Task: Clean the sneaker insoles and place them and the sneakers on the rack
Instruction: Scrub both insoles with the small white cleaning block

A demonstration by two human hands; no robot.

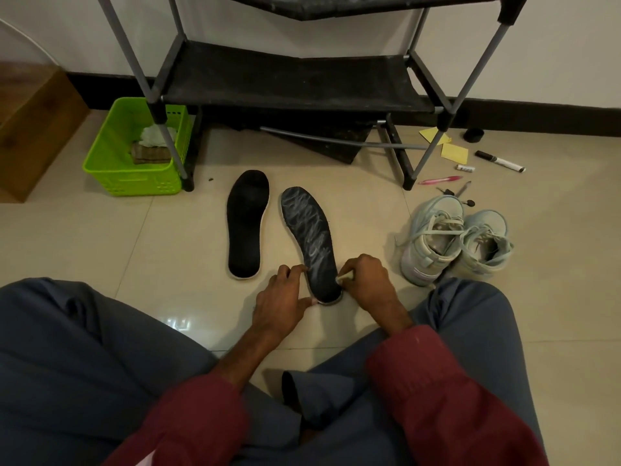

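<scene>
Two black insoles lie on the tiled floor in front of me. The left insole [247, 223] is plain black. The right insole [307, 230] is streaked with whitish scribbled marks. My left hand [282, 301] steadies its heel end with fingertips and thumb at the edge. My right hand [368, 280] pinches a small pale piece [344, 276], perhaps chalk or soap, against the heel's right side. A pair of pale blue sneakers [457, 240] stands to the right. The black shoe rack [289, 82] stands behind, its lower shelf bare.
A green plastic basket [111, 176] holding a brush and a crumpled cloth sits left of the rack. Yellow notes [453, 152], a marker [500, 161], a pink pen [440, 180] and keys lie right of the rack. A wooden step [30, 129] is at far left. My crossed legs fill the foreground.
</scene>
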